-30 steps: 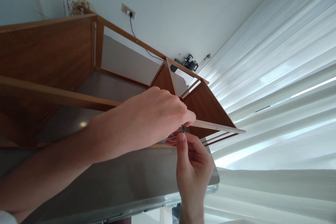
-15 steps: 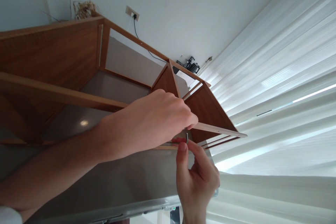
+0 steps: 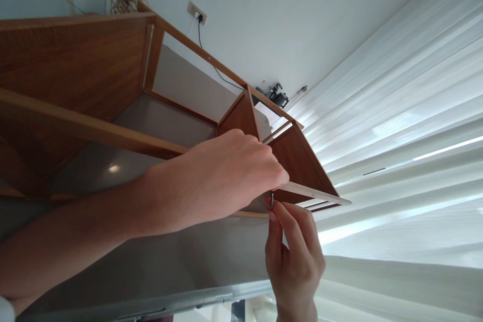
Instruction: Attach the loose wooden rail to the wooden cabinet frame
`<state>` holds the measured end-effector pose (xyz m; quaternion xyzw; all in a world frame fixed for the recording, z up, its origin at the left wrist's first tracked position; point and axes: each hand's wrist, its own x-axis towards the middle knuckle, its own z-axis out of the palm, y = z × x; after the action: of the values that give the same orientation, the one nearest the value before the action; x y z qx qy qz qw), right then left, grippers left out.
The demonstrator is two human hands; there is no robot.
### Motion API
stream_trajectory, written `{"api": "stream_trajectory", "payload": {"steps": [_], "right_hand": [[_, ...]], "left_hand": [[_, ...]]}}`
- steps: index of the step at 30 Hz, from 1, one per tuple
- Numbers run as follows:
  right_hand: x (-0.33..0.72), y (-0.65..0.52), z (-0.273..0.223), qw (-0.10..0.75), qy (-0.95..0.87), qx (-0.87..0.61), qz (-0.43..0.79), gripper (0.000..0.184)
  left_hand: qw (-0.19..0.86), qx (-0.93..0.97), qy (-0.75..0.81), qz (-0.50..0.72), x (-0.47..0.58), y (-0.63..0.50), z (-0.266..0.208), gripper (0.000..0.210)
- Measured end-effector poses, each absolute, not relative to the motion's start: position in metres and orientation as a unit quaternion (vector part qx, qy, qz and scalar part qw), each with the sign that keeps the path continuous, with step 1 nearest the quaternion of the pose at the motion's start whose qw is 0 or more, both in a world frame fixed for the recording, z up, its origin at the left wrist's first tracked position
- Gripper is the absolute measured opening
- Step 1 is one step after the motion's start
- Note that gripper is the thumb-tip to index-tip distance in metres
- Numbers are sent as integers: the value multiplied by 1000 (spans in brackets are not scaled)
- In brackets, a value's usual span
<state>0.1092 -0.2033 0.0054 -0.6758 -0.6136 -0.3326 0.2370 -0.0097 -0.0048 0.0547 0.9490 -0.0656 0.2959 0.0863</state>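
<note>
My left hand (image 3: 230,176) reaches in from the left, its fingers curled over the front wooden rail (image 3: 151,142) of a furniture frame; the fingertips are hidden under the hand. Just below it, my right hand (image 3: 296,246) pinches a small metal hex key (image 3: 271,201) between thumb and forefinger. One arm of the key points upward at the underside of the rail, close beneath my left hand. Whether its tip sits in a screw is hidden.
The frame has a broad side panel (image 3: 90,65), a middle divider (image 3: 241,115) and an end panel (image 3: 302,156). Behind are a wall socket (image 3: 196,12) with a black cable and dark appliances (image 3: 277,94). Pale curtains (image 3: 407,126) hang at the right.
My right hand has turned the hex key and shifted slightly right, its fingers now more upright. My left hand stays at the rail. The view has tilted slightly.
</note>
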Motion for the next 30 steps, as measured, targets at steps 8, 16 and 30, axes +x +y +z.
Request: {"api": "stream_trajectory", "payload": {"steps": [8,16,30], "right_hand": [[116,-201,4,245,-609,-691,-303,32],[116,-202,11,214,-619,-685,-318,32],[116,-202,22,187,-632,-690,-299,28]], "left_hand": [[91,945,-67,308,-8,-4,51,30],[90,944,-68,309,-9,-5,52,30],[90,945,-54,309,-9,-3,46,20]]}}
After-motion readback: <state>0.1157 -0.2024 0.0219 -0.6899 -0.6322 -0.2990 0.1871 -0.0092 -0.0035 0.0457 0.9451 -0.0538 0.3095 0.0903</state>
